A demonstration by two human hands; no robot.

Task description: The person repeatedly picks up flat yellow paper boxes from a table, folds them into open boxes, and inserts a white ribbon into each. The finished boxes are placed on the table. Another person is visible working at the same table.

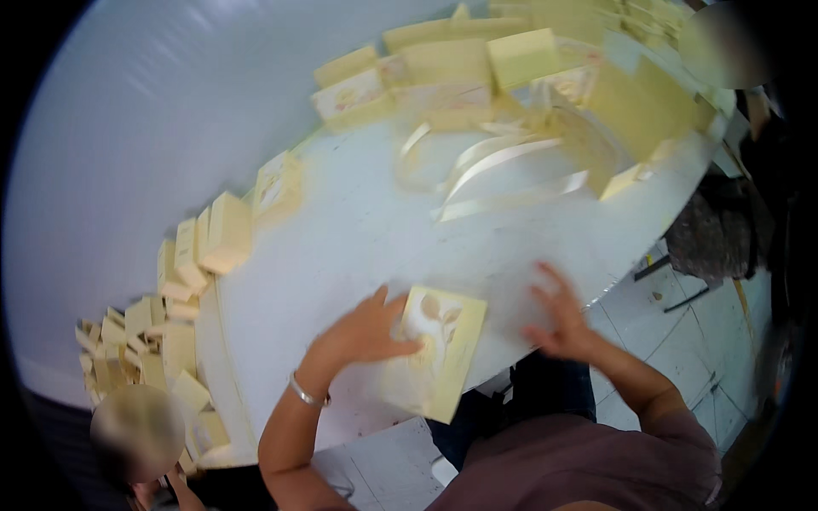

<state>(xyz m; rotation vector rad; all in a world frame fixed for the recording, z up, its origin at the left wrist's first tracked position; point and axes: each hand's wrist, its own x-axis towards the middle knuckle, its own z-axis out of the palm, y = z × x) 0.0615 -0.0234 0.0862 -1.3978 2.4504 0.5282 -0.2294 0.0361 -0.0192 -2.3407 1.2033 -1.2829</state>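
Observation:
My left hand [366, 328], with a silver bracelet at the wrist, grips the left edge of a flat cream box [464, 353] near the table's front edge. Its thumb lies over the printed face, which carries a brown leaf pattern. The box is slightly tilted and its lower left part is blurred. To the right of the box, apart from it, my right hand [558, 319] is raised with its fingers spread and nothing in them. Motion smears its fingertips.
White ribbons [503, 166] lie in loops beyond the box, beside large cream card pieces [643, 106]. Cream boxes [443, 72] line the table's far side, and several more [226, 230] stand at the left. People are at the lower left and upper right.

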